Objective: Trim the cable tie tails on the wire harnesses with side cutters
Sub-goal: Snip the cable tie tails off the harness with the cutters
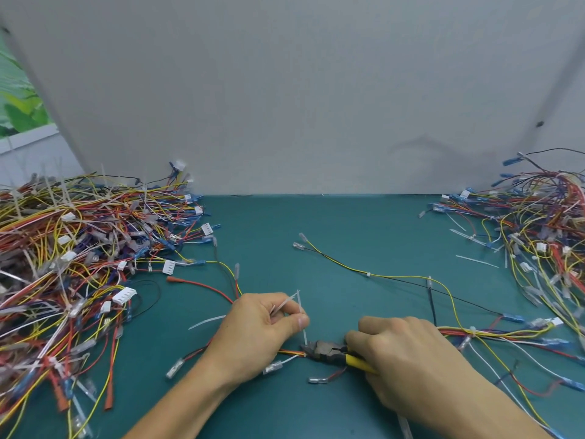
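Head view: one workbench seen from above, with both hands low in the middle.
Surface: teal-green mat [332, 223], matt, running back to the wall.
Room: a plain grey panel [285, 90] stands at the mat's far edge. At far left there is blurred green foliage [19, 109] past the panel's slanted edge.
Left hand [256, 334]: thumb and fingers pinch a white cable tie tail [302, 315], which stands nearly upright.
Right hand [408, 353]: fingers are curled round the yellow handles of the side cutters [329, 351].
Side cutters: dark head pointing left – the tip is at the base of the tail, just above the wires. How far the jaws are closed cannot be told.
Harness [291, 353]: orange and yellow wires lying flat on the mat, passing under both hands.
Left heap [69, 258]: tangled multicoloured harnesses with white connectors and many long tie tails.
Right heap [544, 229]: a similar tangle against the panel.
Loose harness [368, 275]: yellow and black wires, one white tie – lying alone, mid-mat.
Cut tails [476, 260]: white strips on the mat, beside the right heap.
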{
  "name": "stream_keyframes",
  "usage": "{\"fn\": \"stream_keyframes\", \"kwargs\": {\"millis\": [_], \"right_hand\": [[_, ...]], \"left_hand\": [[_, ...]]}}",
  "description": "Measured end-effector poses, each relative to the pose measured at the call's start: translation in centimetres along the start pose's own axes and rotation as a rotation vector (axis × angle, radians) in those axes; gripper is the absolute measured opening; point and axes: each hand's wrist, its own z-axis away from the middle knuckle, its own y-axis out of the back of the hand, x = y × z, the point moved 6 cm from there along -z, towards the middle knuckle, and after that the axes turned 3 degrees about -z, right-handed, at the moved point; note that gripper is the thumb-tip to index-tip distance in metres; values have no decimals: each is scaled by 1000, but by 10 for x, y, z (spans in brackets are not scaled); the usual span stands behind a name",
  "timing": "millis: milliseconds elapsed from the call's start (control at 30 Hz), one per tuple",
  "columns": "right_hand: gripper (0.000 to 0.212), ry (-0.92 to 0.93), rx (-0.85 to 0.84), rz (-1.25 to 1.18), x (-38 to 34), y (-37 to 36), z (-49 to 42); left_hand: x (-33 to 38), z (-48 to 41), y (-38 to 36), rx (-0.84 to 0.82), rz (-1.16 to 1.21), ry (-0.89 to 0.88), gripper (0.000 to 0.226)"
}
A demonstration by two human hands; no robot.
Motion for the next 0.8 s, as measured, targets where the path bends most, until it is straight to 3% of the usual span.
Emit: {"fn": "stream_keyframes", "kwargs": {"millis": [100, 233, 300, 433, 633, 700, 800], "right_hand": [[34, 8, 8, -19, 1, 0, 0], [18, 39, -15, -19, 0, 0, -2], [6, 7, -78, -56, 8, -5, -3], [6, -8, -179, -53, 19, 0, 3], [14, -95, -301, -92, 45, 2, 16], [14, -103, -298, -115, 48, 3, 16], [9, -105, -288, -130, 48, 3, 15]], "left_hand": [[4, 0, 4, 13, 55, 18, 21], [14, -1, 18, 9, 467, 98, 23], [17, -4, 33, 52, 624, 89, 24], [8, -10, 60, 201, 707, 91, 25], [-5, -14, 88, 297, 508, 48, 9], [-2, -14, 92, 204, 210, -27, 9], [-3, -12, 74, -114, -319, -68, 29]]}}
